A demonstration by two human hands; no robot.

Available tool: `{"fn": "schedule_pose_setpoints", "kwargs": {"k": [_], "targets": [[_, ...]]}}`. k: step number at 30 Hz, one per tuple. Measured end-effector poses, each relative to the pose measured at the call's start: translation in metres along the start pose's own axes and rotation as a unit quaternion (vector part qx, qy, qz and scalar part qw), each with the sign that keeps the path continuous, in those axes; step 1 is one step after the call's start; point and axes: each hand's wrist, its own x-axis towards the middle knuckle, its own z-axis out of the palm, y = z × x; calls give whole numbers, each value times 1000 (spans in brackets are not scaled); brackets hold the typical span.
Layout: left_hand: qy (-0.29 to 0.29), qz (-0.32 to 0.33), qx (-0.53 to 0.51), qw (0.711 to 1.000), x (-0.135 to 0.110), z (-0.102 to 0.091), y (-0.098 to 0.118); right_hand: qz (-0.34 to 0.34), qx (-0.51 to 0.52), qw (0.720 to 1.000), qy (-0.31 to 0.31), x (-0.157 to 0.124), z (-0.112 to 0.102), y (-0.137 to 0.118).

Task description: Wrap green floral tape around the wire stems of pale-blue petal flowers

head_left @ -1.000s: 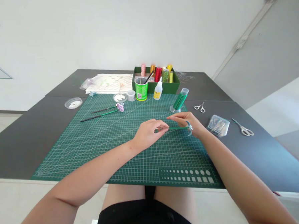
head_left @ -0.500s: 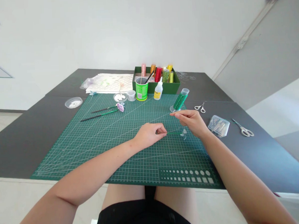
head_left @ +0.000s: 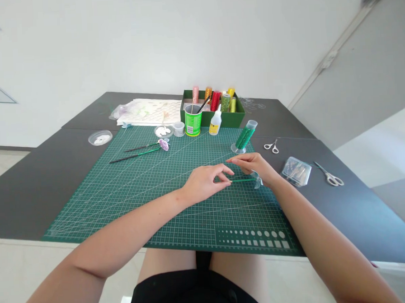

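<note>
My left hand (head_left: 207, 183) pinches a thin green flower stem (head_left: 243, 180) low over the green cutting mat (head_left: 178, 207), its upper fingers slightly raised. At the stem's right end sit pale bluish, translucent petals (head_left: 257, 180), close below my right wrist. My right hand (head_left: 252, 163) is closed at the fingertips, just above and right of my left fingers. Whatever it pinches is too fine to make out. Behind it, a spool of green thread (head_left: 245, 138) leans on a clear round base.
Two dark brushes or sticks with green ends lie beside a purple flower (head_left: 163, 145). A green tin (head_left: 193, 122), glue bottle (head_left: 215, 123) and box of coloured spools (head_left: 233, 119) stand behind. Small scissors (head_left: 273, 146), a clear case (head_left: 297, 171) and larger scissors (head_left: 332, 177) lie right.
The stem with its petals has shifted right. My right hand has come down and slightly left, closer to my left hand, whose upper fingers have lifted.
</note>
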Motion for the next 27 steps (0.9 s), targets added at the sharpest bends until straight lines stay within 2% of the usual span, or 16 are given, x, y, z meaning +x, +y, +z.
{"fn": "schedule_pose_setpoints", "kwargs": {"k": [4,8,13,16,18,21,24,27], "targets": [[31,16,-21,999,0,0,1,34,-6,999,-30,1,2,1],[99,29,-26,994,1,-1,-2,25,-25,998,-46,0,2,0],[188,-26,-107,976,7,-3,-14,21,-16,997,-71,-3,1,-2],[204,-75,-207,954,12,-2,-25,29,12,998,-61,-4,1,-3],[199,-116,-280,932,16,-2,-30,29,26,999,-36,-3,-1,-3],[184,-161,-354,903,17,-2,-33,-8,-25,998,62,2,-3,1],[158,-174,-393,889,15,-2,-29,-76,-160,968,181,6,-6,4],[124,-169,-414,886,11,1,-23,-141,-212,942,217,5,-3,3]]}}
